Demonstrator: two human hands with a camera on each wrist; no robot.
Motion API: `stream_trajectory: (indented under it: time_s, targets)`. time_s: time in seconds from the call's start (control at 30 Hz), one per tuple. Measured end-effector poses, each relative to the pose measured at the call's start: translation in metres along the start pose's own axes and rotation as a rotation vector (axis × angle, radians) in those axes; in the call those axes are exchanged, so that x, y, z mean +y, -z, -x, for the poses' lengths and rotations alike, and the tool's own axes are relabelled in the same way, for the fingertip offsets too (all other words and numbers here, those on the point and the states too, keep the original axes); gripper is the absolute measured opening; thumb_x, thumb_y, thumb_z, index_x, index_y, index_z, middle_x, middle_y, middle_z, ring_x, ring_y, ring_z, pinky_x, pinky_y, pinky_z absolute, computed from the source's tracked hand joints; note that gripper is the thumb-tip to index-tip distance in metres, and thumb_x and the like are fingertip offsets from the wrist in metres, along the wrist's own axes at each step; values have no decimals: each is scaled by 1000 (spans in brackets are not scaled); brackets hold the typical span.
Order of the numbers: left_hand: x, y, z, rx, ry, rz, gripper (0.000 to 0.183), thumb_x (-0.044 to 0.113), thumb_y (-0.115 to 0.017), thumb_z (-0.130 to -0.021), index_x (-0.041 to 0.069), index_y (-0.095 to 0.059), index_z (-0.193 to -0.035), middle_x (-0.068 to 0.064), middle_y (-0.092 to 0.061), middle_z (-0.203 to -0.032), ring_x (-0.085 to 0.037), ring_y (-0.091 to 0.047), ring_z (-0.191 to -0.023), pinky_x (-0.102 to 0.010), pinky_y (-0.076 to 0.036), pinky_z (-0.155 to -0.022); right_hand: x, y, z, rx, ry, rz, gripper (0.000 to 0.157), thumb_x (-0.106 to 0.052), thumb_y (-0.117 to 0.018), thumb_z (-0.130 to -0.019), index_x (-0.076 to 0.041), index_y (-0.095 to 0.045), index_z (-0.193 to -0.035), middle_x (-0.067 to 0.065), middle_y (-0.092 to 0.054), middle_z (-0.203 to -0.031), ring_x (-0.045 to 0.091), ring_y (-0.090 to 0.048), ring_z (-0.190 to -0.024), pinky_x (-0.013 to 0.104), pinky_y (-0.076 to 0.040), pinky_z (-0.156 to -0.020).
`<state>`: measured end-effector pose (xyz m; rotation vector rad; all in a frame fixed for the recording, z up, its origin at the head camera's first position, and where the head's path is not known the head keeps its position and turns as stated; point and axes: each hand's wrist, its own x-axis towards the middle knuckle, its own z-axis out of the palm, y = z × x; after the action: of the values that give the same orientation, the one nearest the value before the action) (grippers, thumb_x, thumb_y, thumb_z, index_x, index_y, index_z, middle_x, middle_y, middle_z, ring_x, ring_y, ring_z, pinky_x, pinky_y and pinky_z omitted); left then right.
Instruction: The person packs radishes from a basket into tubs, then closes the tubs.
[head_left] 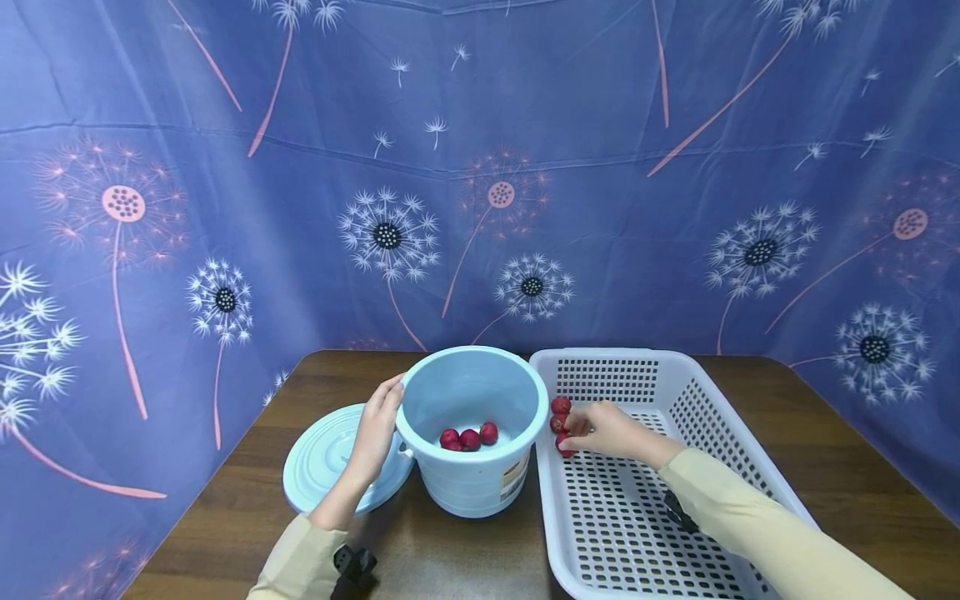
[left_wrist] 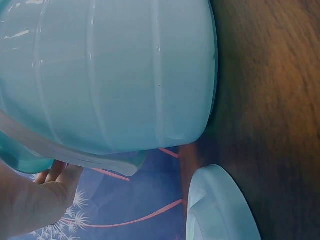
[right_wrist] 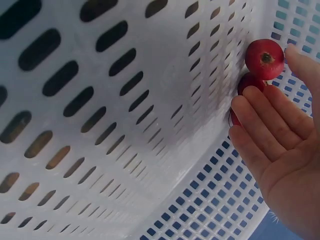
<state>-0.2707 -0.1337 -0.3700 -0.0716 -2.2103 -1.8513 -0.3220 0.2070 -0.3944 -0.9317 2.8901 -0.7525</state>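
Observation:
My left hand (head_left: 378,421) grips the rim of a light blue plastic bucket (head_left: 472,487) from the left side. Several small round red fruits (head_left: 469,440) lie on the bucket's bottom. Inside the white basket, three more red fruits (head_left: 560,405) sit in a row along its left wall. My right hand (head_left: 600,431) reaches down to the nearest one. In the right wrist view, that red fruit (right_wrist: 265,59) shows a dried blossom end and lies between the thumb and the fairly straight fingers. Those fingers partly cover the other two fruits.
The white perforated basket (head_left: 551,533) stands just right of the bucket. A round light blue lid (head_left: 318,458) lies on the wooden table (head_left: 217,533) to the left, partly behind my left arm. Behind the table hangs a blue dandelion-print cloth (head_left: 450,108).

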Motion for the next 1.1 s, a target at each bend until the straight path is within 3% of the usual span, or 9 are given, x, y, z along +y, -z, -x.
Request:
stream_trajectory:
  time_s: [0.4, 1.1]
  targets:
    - [0, 0, 0, 3, 5, 4, 46, 30, -37, -101, 0, -45, -134, -20, -51, -133, -31, -50, -121, -44, -41, -101, 3, -2, 1, -82, 9, -56, 26, -25, -78, -75, -6, -69, -91, -6, -67, -78, 3, -59, -71, 20, -49, -63]
    - [0, 0, 0, 7, -2, -9, 46, 31, -37, -101, 0, -46, -134, -19, -51, -134, -30, -50, -122, -44, -41, -101, -1, -3, 1, -119, -26, -41, 29, -18, -81, -70, -9, -67, -94, -5, -65, -81, 8, -58, -76, 24, -49, -69]
